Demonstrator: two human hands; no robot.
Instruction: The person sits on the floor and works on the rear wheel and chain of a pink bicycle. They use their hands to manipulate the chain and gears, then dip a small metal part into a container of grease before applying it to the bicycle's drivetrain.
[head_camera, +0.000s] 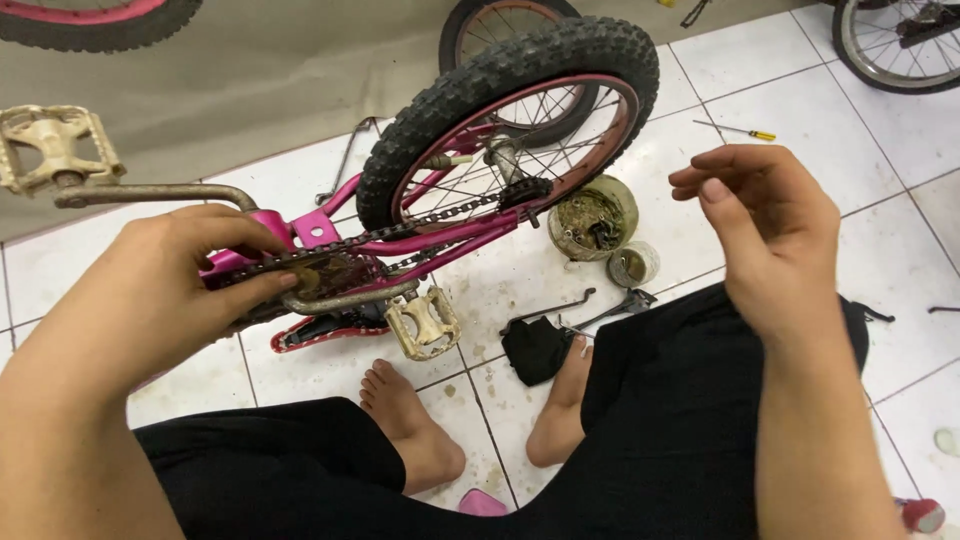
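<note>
A small pink bicycle (330, 228) lies upside down on the tiled floor in front of me. My left hand (170, 290) grips the chainring and chain (330, 272) at the crank, thumb on top. One worn cream pedal (50, 148) sticks up at the far left; the other pedal (424, 322) hangs below the crank. The chain runs to the knobby rear wheel (510, 120). My right hand (765, 220) is raised to the right, away from the bike, fingers loosely curled and apart, with nothing visible in it.
A grimy round tub (592, 218) and a small jar (632, 265) stand beside the wheel. A black rag (535, 350) and metal tools (600, 310) lie by my bare feet. A yellow-handled screwdriver (735, 130) lies further back. Other bicycle wheels (890, 45) stand at the frame's edges.
</note>
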